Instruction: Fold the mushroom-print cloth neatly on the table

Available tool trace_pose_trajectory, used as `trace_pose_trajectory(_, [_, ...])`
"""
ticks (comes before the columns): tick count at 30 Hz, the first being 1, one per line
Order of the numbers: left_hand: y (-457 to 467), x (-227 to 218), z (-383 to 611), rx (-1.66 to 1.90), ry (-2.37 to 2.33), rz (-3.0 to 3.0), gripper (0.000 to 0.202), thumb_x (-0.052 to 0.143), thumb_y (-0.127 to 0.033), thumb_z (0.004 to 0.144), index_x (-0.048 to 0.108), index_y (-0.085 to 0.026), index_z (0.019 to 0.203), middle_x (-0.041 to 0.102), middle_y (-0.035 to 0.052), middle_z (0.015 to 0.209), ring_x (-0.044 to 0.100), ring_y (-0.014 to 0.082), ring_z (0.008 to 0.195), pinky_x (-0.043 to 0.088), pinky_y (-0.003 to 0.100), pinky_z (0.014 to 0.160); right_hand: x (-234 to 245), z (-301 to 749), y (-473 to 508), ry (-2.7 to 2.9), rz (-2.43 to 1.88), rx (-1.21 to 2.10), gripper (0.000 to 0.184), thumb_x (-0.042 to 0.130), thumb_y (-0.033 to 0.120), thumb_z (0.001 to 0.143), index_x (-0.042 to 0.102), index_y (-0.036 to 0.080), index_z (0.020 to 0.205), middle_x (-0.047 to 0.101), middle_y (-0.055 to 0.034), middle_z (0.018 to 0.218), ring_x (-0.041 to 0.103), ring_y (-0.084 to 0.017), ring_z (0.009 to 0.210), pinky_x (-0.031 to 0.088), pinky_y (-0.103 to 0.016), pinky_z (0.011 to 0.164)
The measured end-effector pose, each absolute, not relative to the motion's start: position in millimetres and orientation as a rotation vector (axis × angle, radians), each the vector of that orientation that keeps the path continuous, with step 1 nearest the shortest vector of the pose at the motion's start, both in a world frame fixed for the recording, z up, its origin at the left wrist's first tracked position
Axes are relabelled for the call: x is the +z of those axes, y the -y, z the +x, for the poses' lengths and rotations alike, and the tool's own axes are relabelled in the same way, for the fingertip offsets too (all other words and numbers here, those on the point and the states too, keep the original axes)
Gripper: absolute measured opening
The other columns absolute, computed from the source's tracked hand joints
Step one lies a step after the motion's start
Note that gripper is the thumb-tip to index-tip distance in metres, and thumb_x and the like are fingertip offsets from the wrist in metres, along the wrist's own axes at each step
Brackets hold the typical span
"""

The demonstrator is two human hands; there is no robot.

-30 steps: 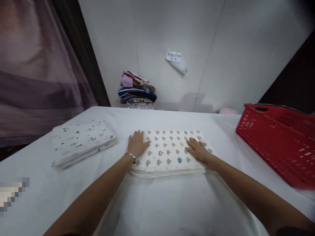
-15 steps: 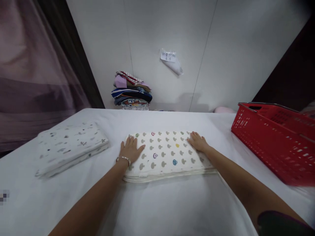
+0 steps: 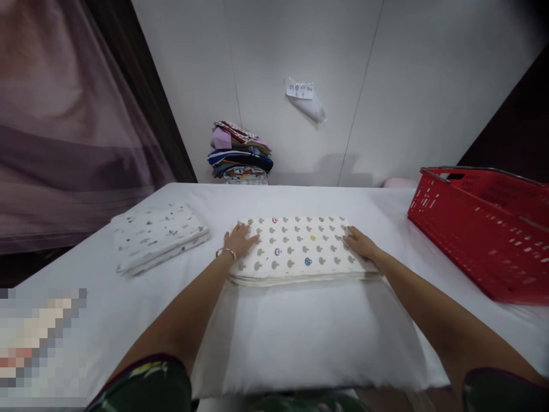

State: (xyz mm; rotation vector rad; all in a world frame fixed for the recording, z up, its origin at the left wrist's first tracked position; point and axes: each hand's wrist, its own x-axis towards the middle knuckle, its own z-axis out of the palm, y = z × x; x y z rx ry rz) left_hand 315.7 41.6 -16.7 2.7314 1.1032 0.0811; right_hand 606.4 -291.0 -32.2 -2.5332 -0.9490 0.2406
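A folded white cloth with a mushroom print (image 3: 295, 249) lies flat on the white-covered table (image 3: 317, 332) in front of me. On its left edge rests my left hand (image 3: 241, 240), fingers spread, a bracelet at the wrist. My right hand (image 3: 361, 242) lies on the right edge of the same cloth, its fingers stretched out. Neither hand grasps the cloth; both touch it from above. Its layers show along the near edge. Left of my left hand sits a second folded white cloth with a small dark print (image 3: 158, 234).
A red perforated basket (image 3: 476, 240) with a metal handle stands on the right of the table. Behind the far edge is a pile of folded fabrics (image 3: 241, 154). A labelled plastic pouch (image 3: 306, 100) hangs on the wall. A pinkish curtain (image 3: 86, 131) hangs at left.
The view has shifted back, so the table's near edge and both sleeves now show. Both hands stay flat on the mushroom-print cloth, which looks unchanged.
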Motion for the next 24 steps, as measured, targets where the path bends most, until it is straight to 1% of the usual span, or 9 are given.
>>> trace_pose_trajectory(3, [-29,-8,305,0.211,-0.983,2.735,0.059,0.035,-0.056,0.085,0.044,-0.023,0.133,0.031,0.0063,0.148,0.024,0.0254,0.136,0.017,0.051,0.110,-37,594,330,0.968,-2.417,0.163,0.056,0.049,0.047,0.081,0.049,0.019,0.129,0.044,-0.0093,0.138,0.040,-0.027,0.127,0.032,-0.042,0.107])
trace_pose_trajectory(5, [-11,-7,294,0.329,-0.754,2.781,0.050,0.041,-0.054,0.084,0.056,-0.024,0.122,0.042,0.0063,0.141,0.035,0.0243,0.131,0.024,0.045,0.108,-38,580,351,0.987,-2.343,0.068,0.048,0.051,0.044,0.080,0.057,0.020,0.121,0.051,-0.0089,0.132,0.046,-0.027,0.123,0.035,-0.043,0.104])
trace_pose_trajectory(7, [14,-9,282,0.434,-0.495,2.813,0.041,0.045,-0.050,0.084,0.064,-0.023,0.109,0.054,0.0063,0.130,0.046,0.0223,0.120,0.033,0.039,0.103,-35,561,361,1.034,-2.254,-0.001,0.040,0.050,0.042,0.081,0.061,0.022,0.114,0.058,-0.0073,0.124,0.052,-0.025,0.116,0.041,-0.041,0.100])
trace_pose_trajectory(9, [40,-12,272,0.516,-0.300,2.826,0.034,0.046,-0.045,0.085,0.067,-0.023,0.100,0.062,0.0056,0.116,0.054,0.0207,0.108,0.039,0.037,0.096,-30,539,361,1.135,-2.167,-0.028,0.033,0.049,0.040,0.083,0.064,0.024,0.107,0.063,-0.0055,0.116,0.057,-0.023,0.107,0.046,-0.040,0.093])
trace_pose_trajectory(12, [70,-18,263,0.592,-0.220,2.804,0.027,0.049,-0.041,0.086,0.068,-0.024,0.095,0.065,0.0042,0.104,0.055,0.0195,0.096,0.042,0.037,0.087,-20,507,346,1.368,-2.088,-0.068,0.027,0.050,0.038,0.085,0.068,0.025,0.100,0.065,-0.0055,0.106,0.059,-0.023,0.101,0.048,-0.040,0.089])
trace_pose_trajectory(16, [83,-26,261,0.661,-0.281,2.763,0.024,0.055,-0.041,0.083,0.069,-0.025,0.094,0.064,0.0038,0.100,0.054,0.0197,0.094,0.042,0.036,0.083,-15,479,317,1.611,-2.035,-0.124,0.026,0.050,0.035,0.086,0.069,0.024,0.101,0.065,-0.0073,0.103,0.057,-0.024,0.099,0.046,-0.040,0.088])
trace_pose_trajectory(20, [83,-31,261,0.673,-0.262,2.764,0.023,0.052,-0.038,0.086,0.070,-0.024,0.090,0.064,0.0034,0.096,0.053,0.0182,0.091,0.042,0.035,0.082,-22,470,300,1.646,-2.034,-0.132,0.026,0.050,0.033,0.086,0.069,0.024,0.100,0.064,-0.0078,0.103,0.056,-0.024,0.097,0.046,-0.039,0.086])
trace_pose_trajectory(24, [87,-32,262,0.662,-0.332,2.747,0.028,0.045,-0.036,0.089,0.070,-0.024,0.085,0.065,0.0031,0.093,0.052,0.0183,0.090,0.042,0.036,0.082,-31,466,298,1.570,-2.009,-0.108,0.028,0.047,0.037,0.088,0.071,0.025,0.096,0.064,-0.0071,0.100,0.056,-0.023,0.096,0.046,-0.038,0.085])
